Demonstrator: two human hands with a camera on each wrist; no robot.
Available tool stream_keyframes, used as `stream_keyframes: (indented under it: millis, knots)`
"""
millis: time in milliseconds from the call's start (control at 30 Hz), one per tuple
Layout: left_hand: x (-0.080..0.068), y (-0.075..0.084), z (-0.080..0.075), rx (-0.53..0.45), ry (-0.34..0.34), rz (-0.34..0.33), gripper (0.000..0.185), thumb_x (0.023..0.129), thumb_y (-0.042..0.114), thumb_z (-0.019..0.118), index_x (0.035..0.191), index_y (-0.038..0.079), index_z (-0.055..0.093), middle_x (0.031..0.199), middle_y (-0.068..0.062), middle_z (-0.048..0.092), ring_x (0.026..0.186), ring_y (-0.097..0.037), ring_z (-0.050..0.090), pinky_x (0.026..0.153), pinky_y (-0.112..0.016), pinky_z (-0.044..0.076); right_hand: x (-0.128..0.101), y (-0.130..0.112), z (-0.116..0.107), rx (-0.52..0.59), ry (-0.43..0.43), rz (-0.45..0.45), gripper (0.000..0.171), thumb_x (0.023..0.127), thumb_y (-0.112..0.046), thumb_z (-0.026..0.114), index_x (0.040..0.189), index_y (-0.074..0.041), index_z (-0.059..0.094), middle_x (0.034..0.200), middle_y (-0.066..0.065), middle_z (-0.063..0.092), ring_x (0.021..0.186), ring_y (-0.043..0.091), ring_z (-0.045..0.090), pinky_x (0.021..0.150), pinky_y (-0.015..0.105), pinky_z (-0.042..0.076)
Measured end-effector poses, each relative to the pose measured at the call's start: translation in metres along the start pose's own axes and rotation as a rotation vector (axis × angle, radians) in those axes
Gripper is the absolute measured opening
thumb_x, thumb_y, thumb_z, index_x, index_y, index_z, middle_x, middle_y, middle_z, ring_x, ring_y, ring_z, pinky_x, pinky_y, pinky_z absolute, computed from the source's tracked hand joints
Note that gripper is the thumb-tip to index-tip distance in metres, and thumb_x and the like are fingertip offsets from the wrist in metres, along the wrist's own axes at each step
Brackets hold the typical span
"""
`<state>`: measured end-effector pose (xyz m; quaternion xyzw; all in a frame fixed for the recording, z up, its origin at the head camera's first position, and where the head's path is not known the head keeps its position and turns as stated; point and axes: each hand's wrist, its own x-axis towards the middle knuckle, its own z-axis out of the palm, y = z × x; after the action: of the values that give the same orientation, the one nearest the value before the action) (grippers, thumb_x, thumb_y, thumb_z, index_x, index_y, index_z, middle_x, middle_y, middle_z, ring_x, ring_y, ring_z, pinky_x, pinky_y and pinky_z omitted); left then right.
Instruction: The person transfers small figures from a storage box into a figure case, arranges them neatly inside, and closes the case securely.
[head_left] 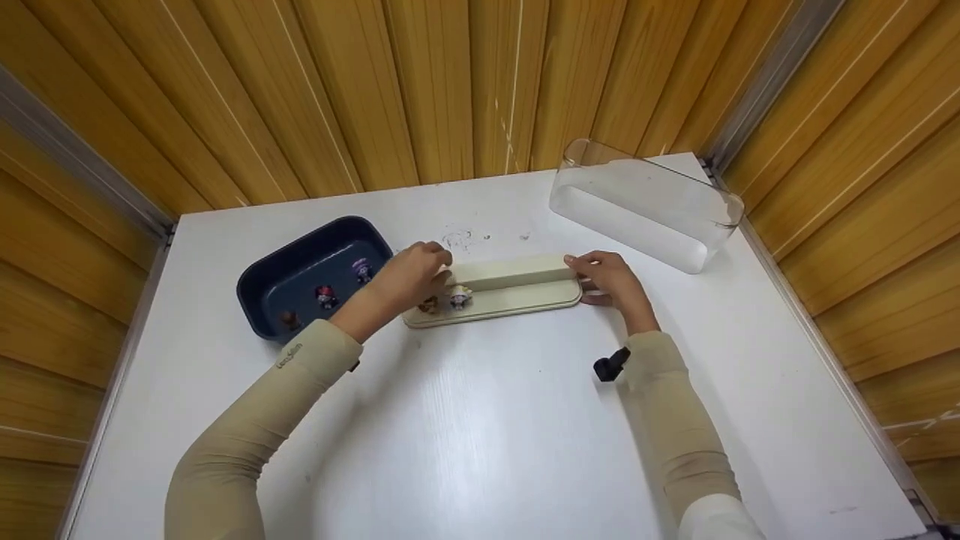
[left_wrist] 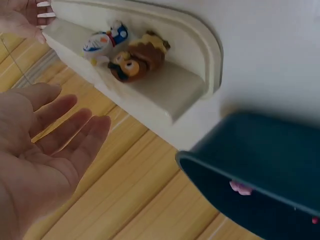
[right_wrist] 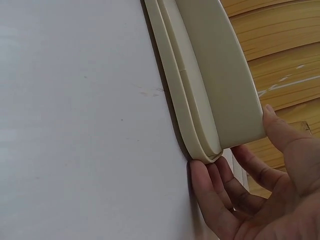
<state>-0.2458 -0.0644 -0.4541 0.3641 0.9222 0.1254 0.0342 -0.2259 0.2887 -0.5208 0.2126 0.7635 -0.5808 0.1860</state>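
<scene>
A cream stepped display base (head_left: 525,298) lies in the middle of the table. On its lower step, at the left end, stand a brown figurine with big round eyes (left_wrist: 135,62) and a white-and-blue figurine (left_wrist: 106,42), side by side. My left hand (head_left: 409,276) hovers over that end; in the left wrist view its fingers are loosely bent and hold nothing. At the opposite end my right hand (head_left: 611,283) grips the base, thumb on the upper step and fingertips (right_wrist: 199,172) around the lower edge. A dark blue tub (head_left: 262,289) sits to the left.
Inside the tub are a purple figurine (head_left: 362,270), a red-topped one (head_left: 325,296) and a brown one (head_left: 289,320). A clear box-shaped cover (head_left: 645,202) stands at the back right. Wood-patterned walls (head_left: 435,90) enclose the white table (head_left: 487,435).
</scene>
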Motion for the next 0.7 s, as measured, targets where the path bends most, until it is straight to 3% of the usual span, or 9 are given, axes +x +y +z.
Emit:
stream_keyframes:
  millis: [267, 433, 700]
  knots:
    - [-0.027, -0.043, -0.033, 0.046, 0.059, -0.127, 0.016, 0.096, 0.004, 0.063, 0.11, -0.001, 0.071, 0.108, -0.02, 0.069, 0.099, -0.037, 0.067, 0.08, -0.052, 0.057, 0.002, 0.003, 0.0, -0.011, -0.005, -0.009, 0.054, 0.094, -0.049, 0.069, 0.127, -0.008, 0.057, 0.122, 0.012, 0.057, 0.101, 0.022, 0.063, 0.084, 0.034, 0.059]
    - [-0.046, -0.068, -0.048, 0.062, 0.019, -0.242, 0.017, 0.099, 0.007, 0.06, 0.111, 0.0, 0.069, 0.105, -0.018, 0.067, 0.093, -0.033, 0.065, 0.077, -0.052, 0.057, 0.004, 0.003, -0.001, -0.007, -0.01, -0.005, 0.059, 0.093, -0.051, 0.069, 0.129, -0.006, 0.056, 0.124, 0.012, 0.058, 0.104, 0.022, 0.063, 0.085, 0.033, 0.059]
    - [-0.075, -0.107, -0.047, 0.095, -0.056, -0.327, 0.02, 0.098, 0.004, 0.058, 0.114, -0.004, 0.067, 0.102, -0.022, 0.065, 0.095, -0.039, 0.065, 0.08, -0.058, 0.055, 0.003, 0.003, -0.003, -0.016, -0.024, 0.003, 0.066, 0.093, -0.052, 0.068, 0.134, -0.003, 0.054, 0.127, 0.013, 0.058, 0.108, 0.024, 0.063, 0.089, 0.034, 0.058]
